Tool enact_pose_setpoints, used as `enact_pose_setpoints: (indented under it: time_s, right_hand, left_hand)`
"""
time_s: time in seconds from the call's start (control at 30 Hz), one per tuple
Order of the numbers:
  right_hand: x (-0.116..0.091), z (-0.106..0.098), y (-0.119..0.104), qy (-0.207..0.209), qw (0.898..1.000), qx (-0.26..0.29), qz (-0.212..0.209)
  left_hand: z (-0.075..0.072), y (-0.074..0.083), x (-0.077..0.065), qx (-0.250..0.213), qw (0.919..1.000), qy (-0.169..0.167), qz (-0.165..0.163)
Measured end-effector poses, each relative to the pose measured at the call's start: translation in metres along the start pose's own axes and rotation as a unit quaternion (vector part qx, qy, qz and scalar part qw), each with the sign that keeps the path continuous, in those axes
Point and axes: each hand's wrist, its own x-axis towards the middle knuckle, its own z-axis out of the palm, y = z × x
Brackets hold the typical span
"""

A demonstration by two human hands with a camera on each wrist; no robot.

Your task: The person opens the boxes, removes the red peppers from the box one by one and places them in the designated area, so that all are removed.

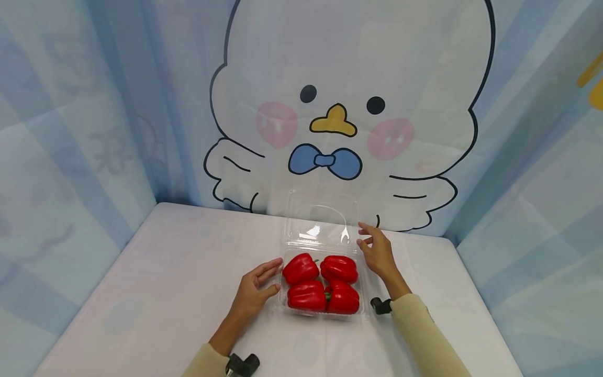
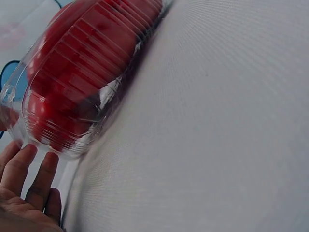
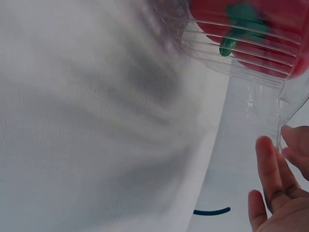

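Container: a clear, ribbed plastic clamshell box; its tray [image 1: 362, 299] rests on the white cloth-covered counter [image 1: 155, 293], between the two hands.
Lid: the transparent upper half [image 1: 322, 222] is raised, tilting up from the tray's far edge.
Contents: four glossy red bell peppers [image 1: 306, 296] with green stems lie in the tray, two at the back and two in front.
Left hand: the person's bare left hand [image 1: 253, 294] is at the tray's left side, fingers spread and mostly straight, fingertips at the wall; I cannot tell whether all of them touch.
Right hand: the bare right hand [image 1: 379, 254] is at the lid's right edge, thumb and finger pinching it, other fingers extended.
Head view only: the whole layout of four peppers, both pale beige sleeves [image 1: 428, 335] and the black wrist devices [image 1: 242, 365].
Left wrist view: the ribbed side wall up close, red showing through it.
Right wrist view: a green stem behind the ribs, and the lid's thin edge between the fingertips, too small to make out from the head.
Backdrop: a pale blue curtain printed with a white cartoon bird [image 1: 358, 52] wearing a blue bow tie.
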Motion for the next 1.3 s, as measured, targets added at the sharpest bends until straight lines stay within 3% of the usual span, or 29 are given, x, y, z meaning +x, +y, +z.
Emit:
enact_pose_setpoints:
  time_s: [0.43, 0.77, 1.1, 1.3]
  right_hand:
    - [0.000, 0.002, 0.003, -0.032, 0.999, -0.014, 0.018]
    - [-0.009, -0.008, -0.007, 0.013, 0.999, -0.037, -0.025]
    - [-0.040, -0.025, -0.031, 0.030, 0.996, -0.009, -0.083]
    - [-0.064, -0.027, -0.038, 0.034, 0.996, -0.003, -0.083]
  left_hand:
    - [0.000, 0.000, -0.001, -0.001, 1.0000, -0.003, -0.001]
    - [0.000, -0.001, -0.001, -0.005, 1.0000, -0.005, 0.002]
    - [-0.001, 0.000, -0.001, 0.002, 1.0000, -0.008, 0.003]
    - [0.000, 0.000, -0.001, 0.006, 1.0000, -0.007, 0.003]
